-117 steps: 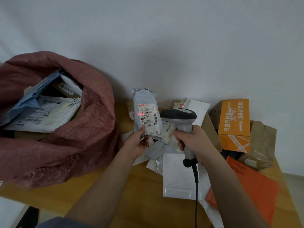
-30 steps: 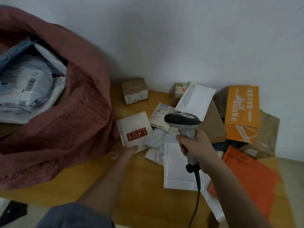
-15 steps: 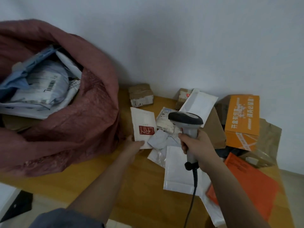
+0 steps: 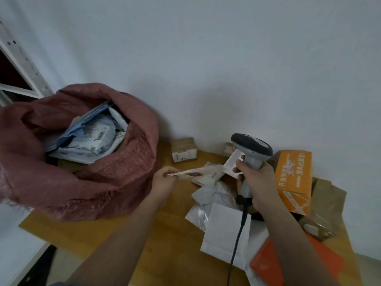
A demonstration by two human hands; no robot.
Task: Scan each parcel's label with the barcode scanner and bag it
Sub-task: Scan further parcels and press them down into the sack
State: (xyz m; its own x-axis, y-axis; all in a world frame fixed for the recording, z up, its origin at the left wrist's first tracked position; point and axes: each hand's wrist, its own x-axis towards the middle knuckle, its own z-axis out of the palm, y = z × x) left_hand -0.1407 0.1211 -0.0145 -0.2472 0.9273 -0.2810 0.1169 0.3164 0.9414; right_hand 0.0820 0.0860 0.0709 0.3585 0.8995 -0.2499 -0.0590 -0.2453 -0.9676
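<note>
I look down on a wooden bench [image 4: 156, 240] set against a pale wall. My left hand [image 4: 164, 179] pinches the near edge of a thin white envelope [image 4: 191, 173], held almost edge-on above the bench, so its label face is hard to read. My right hand [image 4: 257, 183] is wrapped around the grip of a grey barcode scanner [image 4: 250, 150], its dark head raised and turned toward the envelope; its black cable [image 4: 237, 238] trails down toward me. The 2 hands are apart, each closed on its own item.

At the left of the bench sits a large reddish woven sack [image 4: 86, 172], mouth open, with white and blue parcels [image 4: 90, 137] inside showing barcode labels. Behind the envelope stands 1 small brown carton [image 4: 184, 149]. Under the scanner lie crumpled poly mailers [image 4: 206, 196] and a flat white padded mailer [image 4: 225, 234]. To the right are an orange printed box [image 4: 293, 178], brown paper packaging [image 4: 327, 207] and an orange mailer [image 4: 266, 265].
</note>
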